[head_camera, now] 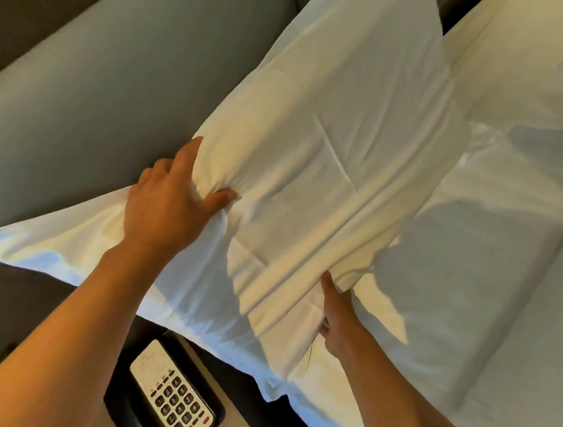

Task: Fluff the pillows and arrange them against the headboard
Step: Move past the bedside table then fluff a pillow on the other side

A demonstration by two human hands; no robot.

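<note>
The left hand point(167, 202) is clamped on the pillow point(312, 168) at its left edge: the thumb is pressed into the front face, where the cover is bunched into folds, and the fingers are wrapped over the edge towards the headboard point(89, 84). The right hand point(335, 318) is set at the pillow's lower right edge, the thumb laid up along the front and the fingers tucked out of sight behind the fabric, so a grip is made there too. Both forearms are stretched up from the bottom of the view, the left one bare and long across the lower left, the right one shorter and rising from the lower right.

The pillow is held between the 2 hands, tilted, its upper end lying against the grey headboard and its lower corner hanging over the phone point(171, 392) below. Its loose cover flap is spread out to the left beneath the left wrist. A 2nd pillow point(545, 66) is seen at the upper right on the bed point(522, 305).
</note>
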